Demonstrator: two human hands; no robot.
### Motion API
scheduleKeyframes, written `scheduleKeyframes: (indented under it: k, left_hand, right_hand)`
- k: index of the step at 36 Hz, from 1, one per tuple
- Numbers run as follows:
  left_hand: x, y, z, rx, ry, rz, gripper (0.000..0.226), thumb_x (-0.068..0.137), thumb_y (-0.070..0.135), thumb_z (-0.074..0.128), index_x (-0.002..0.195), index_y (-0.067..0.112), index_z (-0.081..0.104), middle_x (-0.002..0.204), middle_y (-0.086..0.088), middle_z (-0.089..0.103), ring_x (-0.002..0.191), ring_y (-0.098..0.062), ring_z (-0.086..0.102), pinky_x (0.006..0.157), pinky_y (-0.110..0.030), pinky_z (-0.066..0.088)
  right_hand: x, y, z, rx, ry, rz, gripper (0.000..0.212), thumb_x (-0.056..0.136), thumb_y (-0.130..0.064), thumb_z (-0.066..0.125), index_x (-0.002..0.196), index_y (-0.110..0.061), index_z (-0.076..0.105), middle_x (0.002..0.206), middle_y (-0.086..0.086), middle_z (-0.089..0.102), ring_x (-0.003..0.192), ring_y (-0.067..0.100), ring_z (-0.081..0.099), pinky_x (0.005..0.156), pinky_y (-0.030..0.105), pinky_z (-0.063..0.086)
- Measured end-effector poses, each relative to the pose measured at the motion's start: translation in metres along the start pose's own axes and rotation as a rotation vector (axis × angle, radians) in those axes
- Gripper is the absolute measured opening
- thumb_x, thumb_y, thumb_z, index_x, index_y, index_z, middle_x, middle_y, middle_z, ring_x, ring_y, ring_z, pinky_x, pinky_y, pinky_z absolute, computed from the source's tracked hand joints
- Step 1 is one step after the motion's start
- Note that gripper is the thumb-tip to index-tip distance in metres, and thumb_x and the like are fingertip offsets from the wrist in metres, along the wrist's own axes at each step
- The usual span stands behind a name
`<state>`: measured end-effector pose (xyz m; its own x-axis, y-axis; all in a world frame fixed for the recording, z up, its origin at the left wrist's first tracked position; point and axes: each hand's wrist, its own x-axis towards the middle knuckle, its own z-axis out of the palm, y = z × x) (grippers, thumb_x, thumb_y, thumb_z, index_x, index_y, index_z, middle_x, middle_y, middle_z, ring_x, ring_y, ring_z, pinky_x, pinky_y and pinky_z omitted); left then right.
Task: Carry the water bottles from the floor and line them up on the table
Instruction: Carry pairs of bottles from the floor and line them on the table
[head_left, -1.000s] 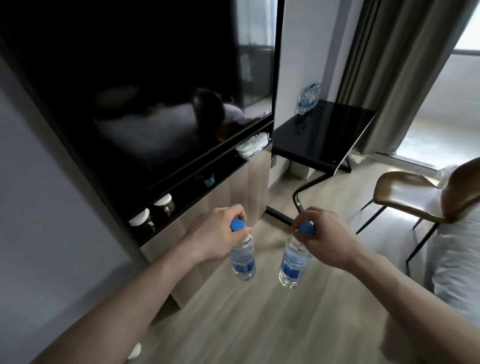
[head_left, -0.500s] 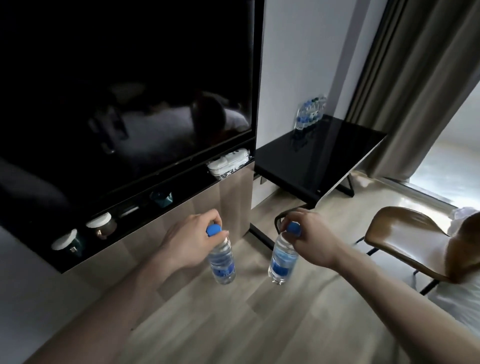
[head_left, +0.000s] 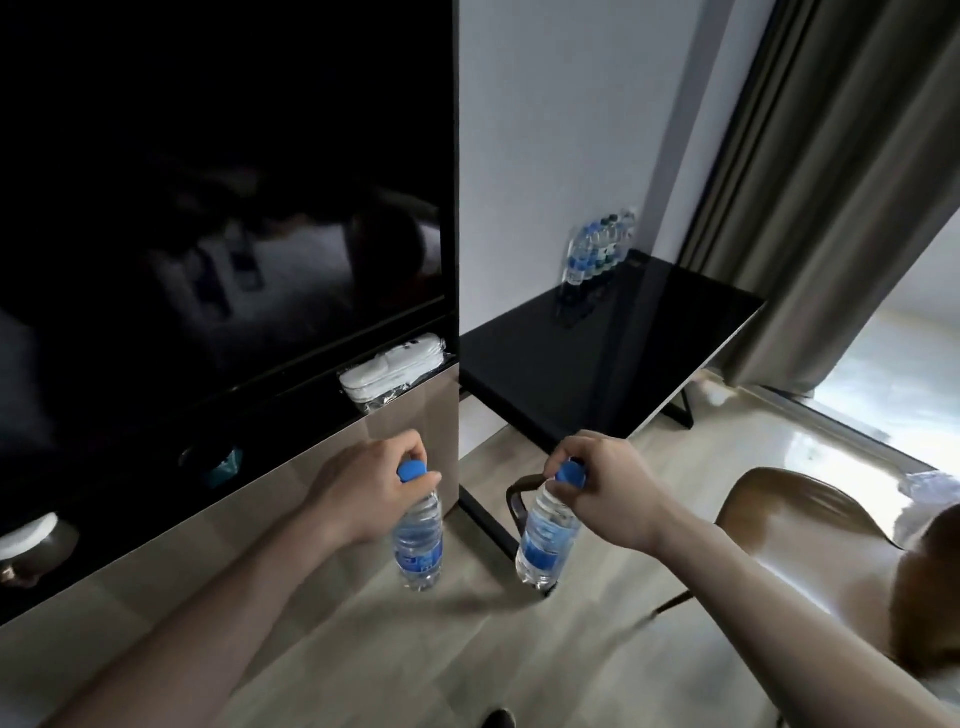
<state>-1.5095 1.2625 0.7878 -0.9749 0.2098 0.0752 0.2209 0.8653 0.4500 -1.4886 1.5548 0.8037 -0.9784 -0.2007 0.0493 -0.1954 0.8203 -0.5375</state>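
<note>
A person's left hand (head_left: 374, 491) and right hand (head_left: 608, 480) each pinch a bottle (head_left: 420, 540) (head_left: 545, 540) by its blue cap, hanging clear of the floor, likely bound for the row (head_left: 597, 249) at the far edge of the black table (head_left: 649, 338).

Large dark TV screen (head_left: 223, 182) fills the upper left, dim reflections on it. Under it a black shelf (head_left: 291, 410) tops a light wood cabinet (head_left: 171, 566). On the shelf: white wrapped packet (head_left: 395, 371) at the right end, teal item (head_left: 223, 465) mid-shelf, white-lidded jar (head_left: 31, 535) far left, partly cut off. Grey-white wall (head_left: 561, 130) behind. Grey-brown curtain (head_left: 841, 182) hangs right, bright window area (head_left: 904, 374) beside it. Brown chair (head_left: 795, 530) at lower right. Light wood-plank floor (head_left: 363, 639).
</note>
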Motion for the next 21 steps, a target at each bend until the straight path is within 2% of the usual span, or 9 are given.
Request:
scheduleKeyframes:
  k: [5,10,15,21]
  left_hand:
    - [0.085,0.025,0.016,-0.030,-0.052,0.021,0.030,0.083,0.062,0.064,0.081,0.035,0.050,0.064,0.011,0.058,0.057,-0.007,0.052,0.054,-0.027,0.039]
    - [0.158,0.063,0.027,-0.032,-0.059,0.068,0.031,0.083,0.057,0.066,0.081,0.031,0.051,0.066,0.008,0.060,0.063,-0.010,0.056,0.057,-0.029,0.046]
    - [0.221,0.091,0.043,-0.078,-0.068,0.072,0.028,0.085,0.053,0.068,0.080,0.031,0.051,0.066,0.009,0.057,0.064,-0.013,0.054,0.061,-0.033,0.046]
    - [0.283,0.118,0.078,-0.058,-0.067,0.046,0.028,0.083,0.057,0.065,0.080,0.034,0.050,0.069,0.010,0.061,0.068,-0.013,0.061,0.067,-0.039,0.055]
  right_hand:
    - [0.049,0.044,-0.030,-0.021,-0.008,0.027,0.015,0.080,-0.025,0.071,0.078,-0.036,0.061,0.091,-0.015,0.057,0.082,0.005,0.058,0.074,0.031,0.053]
    - [0.089,0.087,-0.060,-0.017,0.042,0.061,0.016,0.080,-0.024,0.071,0.076,-0.035,0.061,0.091,-0.014,0.058,0.083,0.007,0.060,0.076,0.033,0.054]
    - [0.126,0.135,-0.089,-0.042,0.058,0.082,0.015,0.081,-0.026,0.072,0.077,-0.036,0.061,0.092,-0.016,0.058,0.084,0.004,0.059,0.076,0.028,0.052]
    - [0.173,0.197,-0.115,-0.042,0.023,0.080,0.018,0.078,-0.025,0.071,0.074,-0.038,0.060,0.090,-0.017,0.059,0.082,0.001,0.059,0.068,0.018,0.045]
